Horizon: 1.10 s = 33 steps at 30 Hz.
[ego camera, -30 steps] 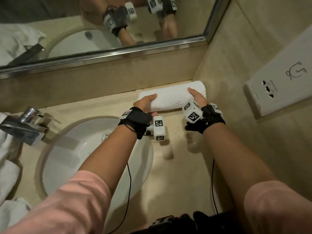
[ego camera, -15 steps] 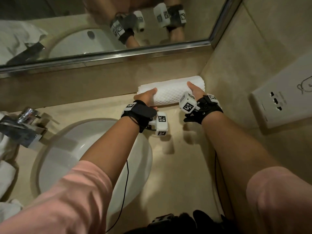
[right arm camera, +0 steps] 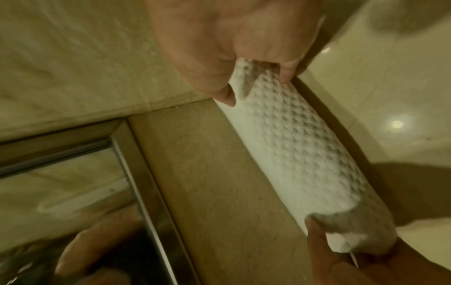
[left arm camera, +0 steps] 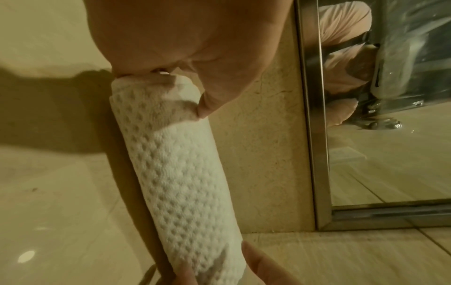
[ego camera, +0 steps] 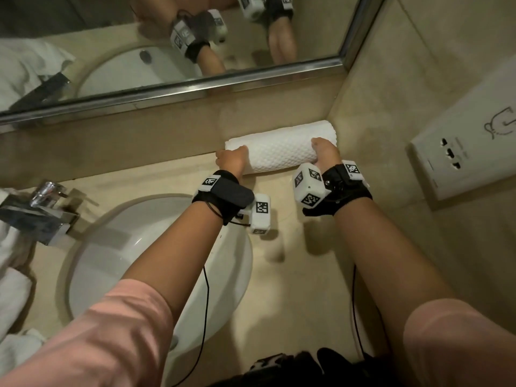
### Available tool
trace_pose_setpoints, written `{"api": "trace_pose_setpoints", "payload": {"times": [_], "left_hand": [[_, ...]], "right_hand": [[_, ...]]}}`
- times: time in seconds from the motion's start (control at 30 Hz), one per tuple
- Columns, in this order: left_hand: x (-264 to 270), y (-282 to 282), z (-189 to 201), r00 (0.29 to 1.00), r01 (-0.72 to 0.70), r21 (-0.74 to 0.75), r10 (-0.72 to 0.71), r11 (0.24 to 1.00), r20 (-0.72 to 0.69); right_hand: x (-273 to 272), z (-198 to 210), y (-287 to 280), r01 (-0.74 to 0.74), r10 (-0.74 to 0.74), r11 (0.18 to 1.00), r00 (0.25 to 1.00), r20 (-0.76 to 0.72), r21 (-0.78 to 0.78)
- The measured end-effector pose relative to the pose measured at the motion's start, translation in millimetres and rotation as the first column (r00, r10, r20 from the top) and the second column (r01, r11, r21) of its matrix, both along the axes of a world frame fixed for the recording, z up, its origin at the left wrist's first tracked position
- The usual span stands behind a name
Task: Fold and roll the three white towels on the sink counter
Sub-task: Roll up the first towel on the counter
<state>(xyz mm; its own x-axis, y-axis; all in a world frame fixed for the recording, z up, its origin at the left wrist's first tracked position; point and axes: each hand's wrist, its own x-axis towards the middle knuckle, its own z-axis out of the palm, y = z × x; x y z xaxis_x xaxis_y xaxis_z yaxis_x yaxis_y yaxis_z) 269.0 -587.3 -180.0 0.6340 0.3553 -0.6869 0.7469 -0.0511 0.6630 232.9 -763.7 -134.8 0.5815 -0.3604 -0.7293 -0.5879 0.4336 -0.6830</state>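
Observation:
A rolled white waffle-textured towel lies on the beige counter, against the back wall in the right corner. My left hand grips its left end; in the left wrist view the thumb and fingers of this hand pinch the roll. My right hand holds the right end, and the right wrist view shows the hand curled round the roll. More white towels lie crumpled at the far left edge, partly cut off.
A white round sink basin is set in the counter at left, with a chrome faucet beside it. A framed mirror runs above the back ledge. A white socket panel is on the right wall.
Both hands have carried the rolled towel back until it lies against the wall. My left hand has slid out to the roll's left end.

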Motion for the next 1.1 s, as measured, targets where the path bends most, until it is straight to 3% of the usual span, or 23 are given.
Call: {"api": "trace_pose_setpoints", "payload": {"times": [0.17,0.3,0.33,0.4,0.47,0.6,0.7,0.83,0.93,1.1], "left_hand": [[-2,9,0,0.999,-0.017,-0.103,0.021,0.994,0.042],[-7,14,-9,0.99,0.106,-0.042,-0.101,0.993,0.103],[-10,14,-9,0.985,0.136,-0.015,-0.134,0.991,0.111],[-9,16,-15,0.976,0.181,0.01,-0.18,0.984,0.123],[-3,17,-18,0.976,0.179,0.009,-0.179,0.984,0.121],[26,25,-67,0.984,0.17,-0.004,-0.169,0.985,0.059],[27,25,-64,0.982,0.183,-0.001,-0.183,0.983,0.038],[11,14,-24,0.979,0.203,0.069,-0.204,0.977,0.016],[13,12,-23,0.969,0.243,0.171,-0.245,0.955,-0.007],[6,14,-24,0.953,0.298,0.205,-0.304,0.932,-0.004]], "right_hand": [[6,-17,1,0.027,-0.031,0.992,0.999,-0.028,-0.125],[-3,-20,5,-0.201,0.229,0.901,0.973,0.027,-0.385],[-6,-19,4,-0.297,0.336,0.829,0.942,-0.002,-0.473],[-12,-25,-2,-0.472,0.5,0.575,0.849,-0.17,-0.668],[-15,-29,-8,-0.521,0.543,0.353,0.79,-0.284,-0.777],[-18,-39,-11,-0.497,0.589,0.134,0.736,-0.335,-0.857],[-12,-47,-7,-0.487,0.619,-0.008,0.683,-0.386,-0.874],[-6,-49,-7,-0.505,0.619,-0.106,0.64,-0.454,-0.856],[-3,-47,-9,-0.52,0.617,-0.147,0.617,-0.489,-0.841],[-2,-41,-10,-0.562,0.616,-0.188,0.572,-0.543,-0.805]]}}
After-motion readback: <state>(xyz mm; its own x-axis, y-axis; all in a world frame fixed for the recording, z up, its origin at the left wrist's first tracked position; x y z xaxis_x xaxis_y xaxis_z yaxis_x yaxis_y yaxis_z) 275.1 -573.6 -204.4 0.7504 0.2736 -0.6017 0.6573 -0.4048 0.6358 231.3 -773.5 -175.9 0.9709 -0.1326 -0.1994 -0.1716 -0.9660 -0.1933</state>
